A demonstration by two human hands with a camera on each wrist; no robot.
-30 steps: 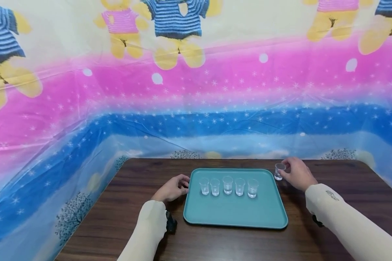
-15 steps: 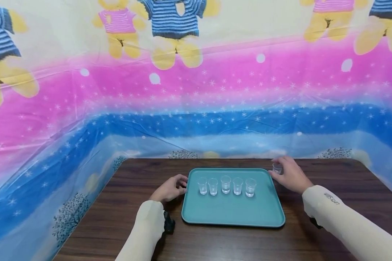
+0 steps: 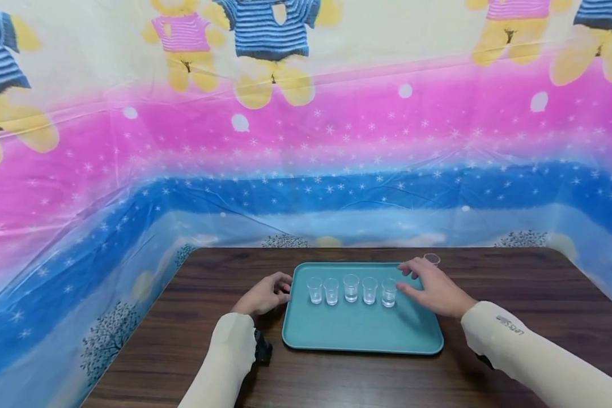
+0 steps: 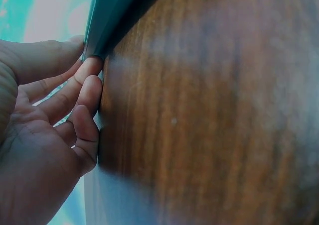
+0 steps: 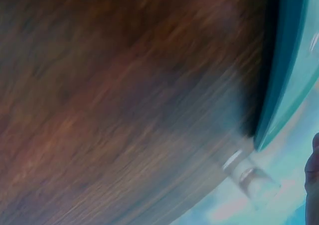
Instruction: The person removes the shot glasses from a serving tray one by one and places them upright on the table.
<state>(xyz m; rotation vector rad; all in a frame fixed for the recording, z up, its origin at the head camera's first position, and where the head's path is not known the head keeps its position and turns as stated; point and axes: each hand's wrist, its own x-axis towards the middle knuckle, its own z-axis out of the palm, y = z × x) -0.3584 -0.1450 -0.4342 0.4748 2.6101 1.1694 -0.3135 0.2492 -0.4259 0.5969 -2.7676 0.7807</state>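
Observation:
Several small clear shot glasses stand upright in a row on a teal tray [image 3: 357, 334] in the head view. The rightmost shot glass [image 3: 389, 294] is beside my right hand [image 3: 436, 288], whose thumb and fingers are spread over the tray's right side, the thumb close to its rim. Whether they touch cannot be told. Another shot glass [image 5: 249, 177] stands on the table off the tray's far right corner; in the head view my right hand mostly hides it. My left hand [image 4: 50, 110] holds the tray's left edge, thumb at the rim and fingers against the outer side.
The dark wooden table [image 3: 194, 306] runs around the tray on all sides. A printed cloth [image 3: 306, 192] with bears and snowflakes hangs behind the table and along its left side. Black wrist straps [image 3: 263, 347] sit at the cuffs.
My right hand let go of the shot glass beyond the tray's far right corner, then moved left over the tray to the rightmost glass. The left hand stays at the tray's edge.

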